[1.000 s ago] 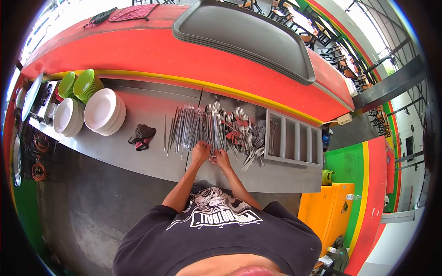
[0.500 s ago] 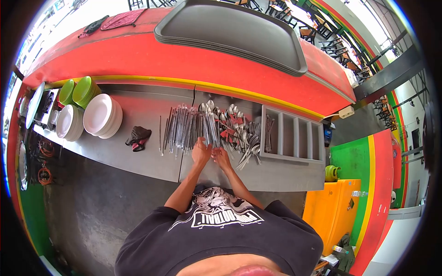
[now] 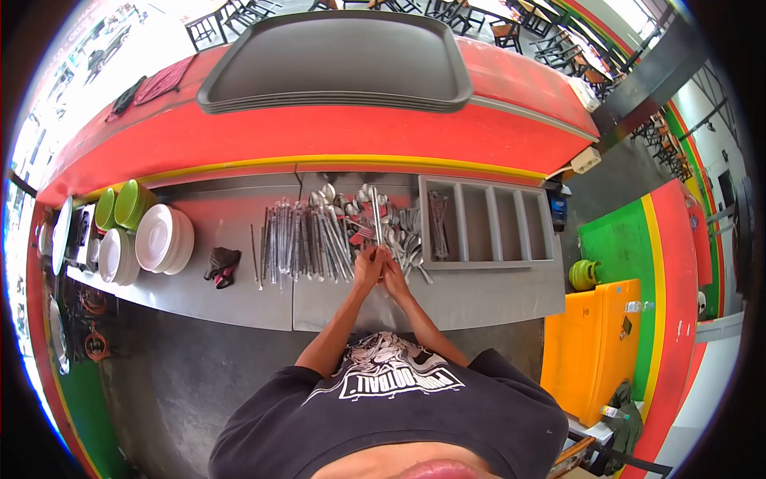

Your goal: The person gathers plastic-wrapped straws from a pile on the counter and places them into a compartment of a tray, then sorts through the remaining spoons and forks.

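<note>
My left hand [image 3: 368,267] and my right hand [image 3: 392,272] meet over the steel counter, both closed around the lower end of an upright-looking bundle of cutlery [image 3: 377,211]. To their left lies a row of cutlery in clear wrapping [image 3: 299,239]. Loose spoons and forks [image 3: 408,241], some with red parts, are heaped behind and to the right of my hands. A grey divided tray [image 3: 479,263] stands right of the heap, with some cutlery [image 3: 438,223] in its leftmost compartment.
White plates [image 3: 163,238] and green bowls [image 3: 134,204] are stacked at the left. A dark cloth [image 3: 223,265] lies on the steel counter [image 3: 335,313]. Large dark trays [image 3: 335,60] rest on the red ledge [image 3: 319,132]. An orange cabinet [image 3: 586,351] stands at the lower right.
The view has shifted. My hands have moved right, from the wrapped row to in front of the loose heap, and a bundle of cutlery now stands out between them.
</note>
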Available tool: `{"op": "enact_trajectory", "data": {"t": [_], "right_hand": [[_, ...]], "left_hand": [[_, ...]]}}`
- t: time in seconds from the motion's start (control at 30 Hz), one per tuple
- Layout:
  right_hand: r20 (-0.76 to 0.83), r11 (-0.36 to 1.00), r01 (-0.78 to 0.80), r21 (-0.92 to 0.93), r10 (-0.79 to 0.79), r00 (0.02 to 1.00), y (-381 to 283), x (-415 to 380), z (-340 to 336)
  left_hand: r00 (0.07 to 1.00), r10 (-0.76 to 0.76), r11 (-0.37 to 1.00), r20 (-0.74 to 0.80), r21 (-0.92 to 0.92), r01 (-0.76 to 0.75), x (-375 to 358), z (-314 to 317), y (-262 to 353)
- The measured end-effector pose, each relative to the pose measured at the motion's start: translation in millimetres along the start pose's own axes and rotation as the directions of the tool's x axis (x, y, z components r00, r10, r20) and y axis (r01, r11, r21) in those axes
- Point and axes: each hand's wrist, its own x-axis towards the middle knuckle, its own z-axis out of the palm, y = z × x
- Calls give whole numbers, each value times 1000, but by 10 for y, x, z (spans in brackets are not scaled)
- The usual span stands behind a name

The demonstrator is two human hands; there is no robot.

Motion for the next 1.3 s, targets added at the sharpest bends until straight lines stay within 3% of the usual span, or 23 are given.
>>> {"op": "enact_trajectory", "data": {"t": [0.17, 0.23, 0.33, 0.43, 0.53, 0.63, 0.8, 0.9, 1.03, 1.13, 1.2, 1.3], "right_hand": [[-95, 998, 61, 10, -60, 994, -150, -43, -583], [-65, 998, 60, 20, -59, 996, -214, -44, -879], [-94, 996, 58, 63, -52, 994, -336, -30, -1221], [-135, 996, 31, 82, -19, 991, -403, 0, -1522], [-119, 994, -16, 112, 30, 992, -426, 26, -1694], [-123, 995, -54, 89, 65, 990, -507, 69, -1762], [-266, 996, -87, -12, 81, 960, -695, 64, -1686], [-224, 998, -52, 44, 60, 973, -580, 92, -1763], [-214, 1000, 7, -18, -11, 977, -561, 98, -1818], [-239, 970, -75, -230, 19, 971, -940, -63, -1771], [-261, 900, 94, -426, -222, 940, -497, 160, -1899], [-262, 748, 199, -633, -449, 854, -685, 27, -1838]], "left_hand": [[999, 14, 1000, 51, -18, -13, 75, 618, 170], [997, 35, 999, 68, -28, -33, 111, 883, 220], [995, 57, 983, 85, -177, -41, 126, 1293, 349], [994, 42, 998, 105, 47, -47, 157, 1525, 419], [998, 2, 989, 62, 147, -11, 189, 1684, 431], [997, -71, 991, 13, 111, 69, 256, 1757, 388], [999, -29, 975, -31, 220, 35, 403, 1749, 122], [999, -16, 966, -33, 256, 24, 457, 1760, -30], [998, 60, 945, -36, 323, -46, 408, 1829, 29], [997, 69, 940, -25, 336, -57, 381, 1811, 95], [997, 74, 963, -1, 260, -71, 412, 1814, 65], [997, -11, 974, 73, 225, -6, 255, 1721, 424]]}}
